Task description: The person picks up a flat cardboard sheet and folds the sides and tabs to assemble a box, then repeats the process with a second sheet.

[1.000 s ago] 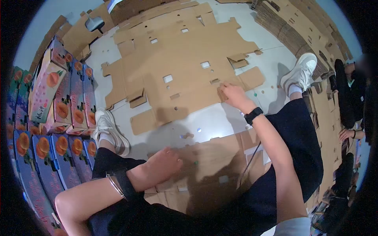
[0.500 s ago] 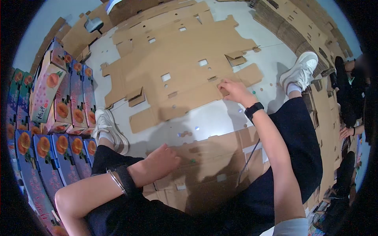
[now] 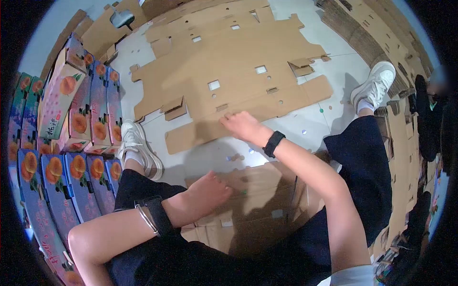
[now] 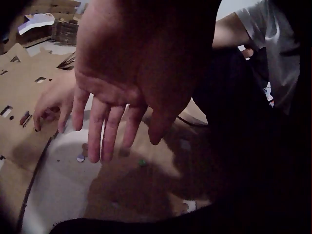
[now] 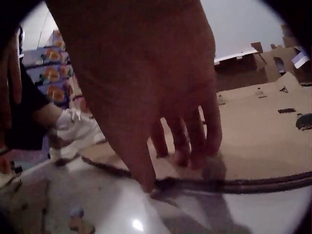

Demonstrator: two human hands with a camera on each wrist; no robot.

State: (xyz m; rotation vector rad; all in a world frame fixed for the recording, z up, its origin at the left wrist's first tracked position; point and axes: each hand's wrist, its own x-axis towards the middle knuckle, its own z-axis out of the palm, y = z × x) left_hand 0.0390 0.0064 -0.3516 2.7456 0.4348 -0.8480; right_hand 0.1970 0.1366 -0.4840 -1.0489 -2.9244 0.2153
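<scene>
A large flattened cardboard box [image 3: 238, 52], with cut-out holes and side flaps, lies on the white floor between the person's feet. At its near edge is the right hand [image 3: 243, 126]. In the right wrist view the fingers of the right hand [image 5: 190, 136] point down at the top face of the cardboard [image 5: 263, 151], while the thumb tip is right at its layered edge. The left hand [image 3: 207, 193] hangs over another cardboard piece [image 3: 262, 181] close to the body. Its fingers [image 4: 112, 129] are straight and hold nothing.
Peach-printed boxes [image 3: 57, 186] stand in rows on the left. Stacked cardboard sheets [image 3: 355, 35] lie at the right, near a second person [image 3: 427, 124]. White shoes [image 3: 374, 86] flank the cardboard. Small punched-out scraps [image 3: 234, 157] dot the floor.
The right hand has moved left along the near edge of the cardboard, from its right part to about the middle. The left hand keeps its place by the lap. The head view has shifted slightly.
</scene>
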